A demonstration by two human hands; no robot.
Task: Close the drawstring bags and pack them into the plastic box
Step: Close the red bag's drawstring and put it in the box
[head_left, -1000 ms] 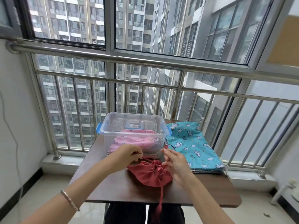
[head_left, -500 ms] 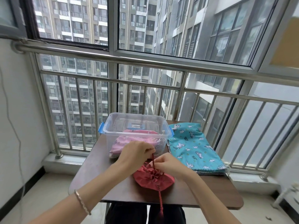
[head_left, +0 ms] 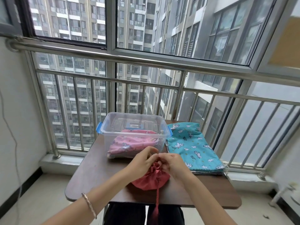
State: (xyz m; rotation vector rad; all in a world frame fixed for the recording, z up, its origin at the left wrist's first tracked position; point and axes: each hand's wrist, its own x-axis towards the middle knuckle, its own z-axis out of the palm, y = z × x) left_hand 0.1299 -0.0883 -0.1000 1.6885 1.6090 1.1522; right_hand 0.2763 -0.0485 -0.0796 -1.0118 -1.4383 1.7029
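A small red drawstring bag (head_left: 151,180) lies on the brown table (head_left: 97,172) near its front, its mouth gathered tight. My left hand (head_left: 142,161) and my right hand (head_left: 172,163) meet over the gathered mouth, fingers pinching the cord there. A red cord with a tassel (head_left: 157,203) hangs from the bag over the table's front edge. Behind the hands stands the clear plastic box (head_left: 134,135) with blue latches, holding a pink patterned bag (head_left: 129,143). A turquoise patterned bag (head_left: 191,145) lies flat to the right of the box.
A steel railing (head_left: 146,60) and window close off the far side of the table. A white wall (head_left: 14,111) with a hanging wire stands at the left. My dark-trousered legs (head_left: 142,215) show under the table's front edge.
The bag's mouth has been drawn shut: my hands, apart at first, have come together over the gathers. The view has shifted slightly.
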